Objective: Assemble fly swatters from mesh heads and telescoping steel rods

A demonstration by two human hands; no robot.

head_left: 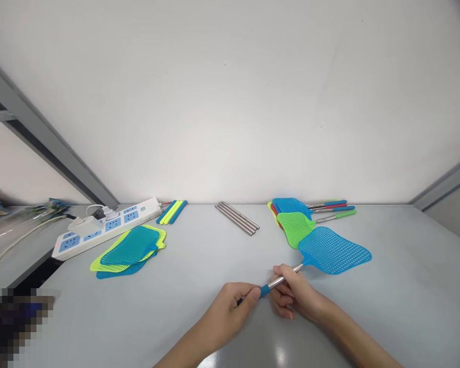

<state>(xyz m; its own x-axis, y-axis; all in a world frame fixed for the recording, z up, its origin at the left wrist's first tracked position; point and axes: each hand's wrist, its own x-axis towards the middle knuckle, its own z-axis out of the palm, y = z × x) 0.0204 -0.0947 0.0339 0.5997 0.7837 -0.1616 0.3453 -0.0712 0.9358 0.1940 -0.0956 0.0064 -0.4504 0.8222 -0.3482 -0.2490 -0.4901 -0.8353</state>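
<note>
Both my hands are on one blue fly swatter (335, 251), held tilted above the near part of the table. My left hand (233, 309) is closed round its blue handle grip (265, 291), with thumb and forefinger pinching near the upper part. The fingers of my right hand (291, 291) grip the shiny metal rod (278, 281) just below the blue mesh head. That head overlaps a green fly swatter (296, 229) in my view. Further back lies a pile of swatters with blue, red and yellow heads; their handles (339, 208) point right.
Several metal tubes (236, 218) lie at the table's middle back. Yellow and blue grips (171, 212) rest beside a white power strip (111, 229) with plugs in it. Loose yellow and blue mesh heads (132, 248) are stacked at the left. A white wall (230, 102) closes the back.
</note>
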